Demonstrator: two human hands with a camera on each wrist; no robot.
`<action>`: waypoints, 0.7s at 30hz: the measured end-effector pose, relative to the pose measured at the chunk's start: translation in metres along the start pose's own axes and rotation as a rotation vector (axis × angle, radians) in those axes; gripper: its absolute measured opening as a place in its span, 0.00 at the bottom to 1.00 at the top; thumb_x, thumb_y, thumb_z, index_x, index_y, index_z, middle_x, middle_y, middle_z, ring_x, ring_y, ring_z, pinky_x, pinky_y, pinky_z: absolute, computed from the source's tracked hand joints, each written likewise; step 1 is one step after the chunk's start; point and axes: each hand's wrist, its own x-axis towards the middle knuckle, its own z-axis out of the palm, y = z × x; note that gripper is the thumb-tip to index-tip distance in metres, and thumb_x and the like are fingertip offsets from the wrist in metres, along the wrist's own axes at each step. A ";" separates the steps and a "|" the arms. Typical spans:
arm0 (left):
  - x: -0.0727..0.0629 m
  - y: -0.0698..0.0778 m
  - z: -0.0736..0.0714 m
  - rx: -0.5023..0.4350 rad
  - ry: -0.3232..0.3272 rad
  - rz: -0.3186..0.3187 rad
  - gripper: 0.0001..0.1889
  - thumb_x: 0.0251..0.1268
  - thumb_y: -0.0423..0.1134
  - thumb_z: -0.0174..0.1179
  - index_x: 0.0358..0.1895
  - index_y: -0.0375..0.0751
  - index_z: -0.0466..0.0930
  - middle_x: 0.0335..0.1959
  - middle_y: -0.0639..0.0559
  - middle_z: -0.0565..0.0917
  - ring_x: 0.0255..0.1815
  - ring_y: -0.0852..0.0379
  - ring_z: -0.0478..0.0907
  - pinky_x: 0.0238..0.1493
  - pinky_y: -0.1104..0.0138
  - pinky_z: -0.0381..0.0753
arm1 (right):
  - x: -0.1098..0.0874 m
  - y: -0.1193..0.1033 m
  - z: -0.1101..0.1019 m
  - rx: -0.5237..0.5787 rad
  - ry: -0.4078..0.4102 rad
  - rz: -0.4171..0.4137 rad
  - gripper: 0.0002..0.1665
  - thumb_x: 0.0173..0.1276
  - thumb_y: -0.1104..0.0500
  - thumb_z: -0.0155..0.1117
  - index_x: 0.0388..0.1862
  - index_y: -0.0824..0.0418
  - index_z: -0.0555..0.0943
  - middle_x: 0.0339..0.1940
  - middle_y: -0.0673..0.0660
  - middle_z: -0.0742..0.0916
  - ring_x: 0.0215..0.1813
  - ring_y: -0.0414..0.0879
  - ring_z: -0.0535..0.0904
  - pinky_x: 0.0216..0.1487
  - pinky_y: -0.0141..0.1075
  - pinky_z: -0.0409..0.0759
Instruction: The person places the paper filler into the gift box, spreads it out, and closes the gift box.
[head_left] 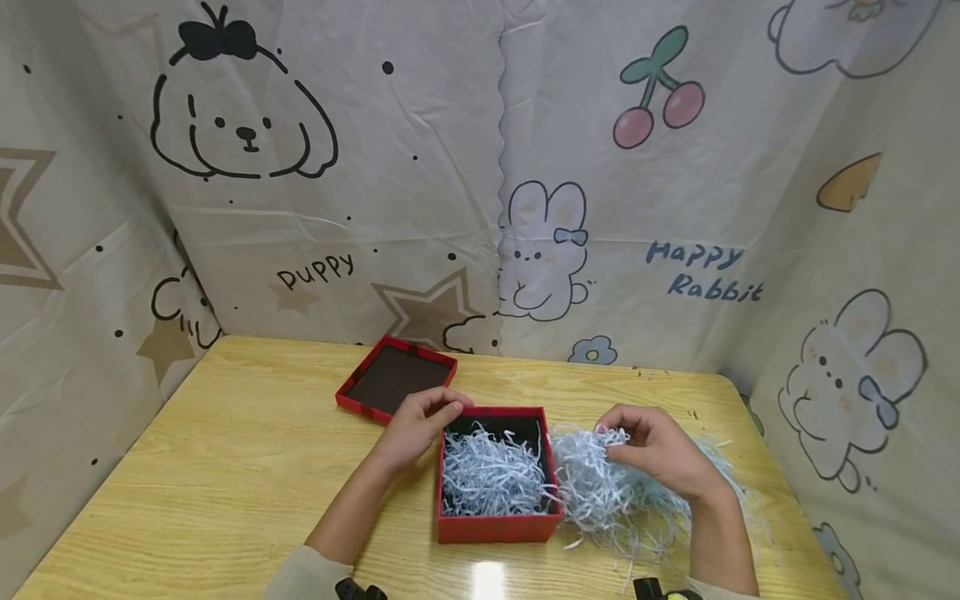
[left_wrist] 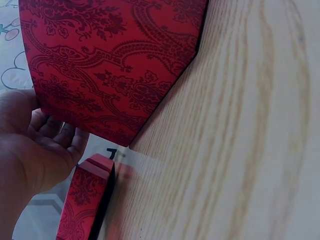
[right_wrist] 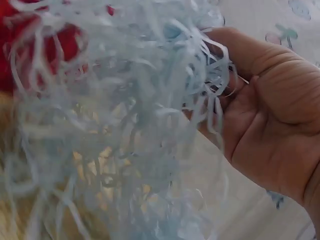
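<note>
A red box (head_left: 495,528) with a dark inside stands on the table, a heap of pale blue shredded paper (head_left: 491,475) in it. My left hand (head_left: 417,425) holds the box at its back left corner. In the left wrist view the box's side (left_wrist: 115,65) shows a dark floral pattern, with the fingers (left_wrist: 55,132) bent round its edge. To the right of the box, my right hand (head_left: 660,450) pinches a bunch of shredded paper (head_left: 592,479). Loose strands hang from that bunch across the right wrist view, where the hand (right_wrist: 272,105) shows at the right.
The red lid (head_left: 360,403), dark side up, lies behind and left of the box. More shredded paper (head_left: 660,521) spreads under and around the right hand. A patterned cloth (head_left: 420,208) hangs behind the wooden table (head_left: 225,467) and at both sides.
</note>
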 end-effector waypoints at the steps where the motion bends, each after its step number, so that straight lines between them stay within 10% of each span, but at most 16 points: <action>1: 0.000 0.000 0.000 -0.002 -0.002 -0.002 0.09 0.81 0.37 0.59 0.52 0.43 0.88 0.52 0.50 0.88 0.60 0.51 0.80 0.68 0.54 0.75 | 0.002 -0.005 0.003 0.004 0.008 -0.008 0.13 0.68 0.74 0.69 0.49 0.64 0.85 0.43 0.55 0.86 0.33 0.42 0.77 0.35 0.36 0.83; 12: 0.001 -0.005 0.001 0.011 -0.014 0.025 0.11 0.81 0.38 0.59 0.54 0.39 0.88 0.54 0.47 0.88 0.60 0.51 0.79 0.68 0.55 0.75 | 0.018 -0.050 0.041 0.218 0.098 -0.071 0.11 0.68 0.76 0.66 0.47 0.67 0.84 0.42 0.50 0.84 0.34 0.38 0.74 0.36 0.32 0.81; 21: 0.002 -0.005 -0.001 -0.004 -0.011 0.039 0.11 0.81 0.38 0.60 0.53 0.37 0.88 0.54 0.42 0.88 0.59 0.50 0.80 0.66 0.59 0.76 | 0.027 -0.086 0.063 0.297 0.375 -0.059 0.16 0.65 0.80 0.65 0.43 0.61 0.85 0.40 0.48 0.83 0.35 0.37 0.74 0.37 0.29 0.80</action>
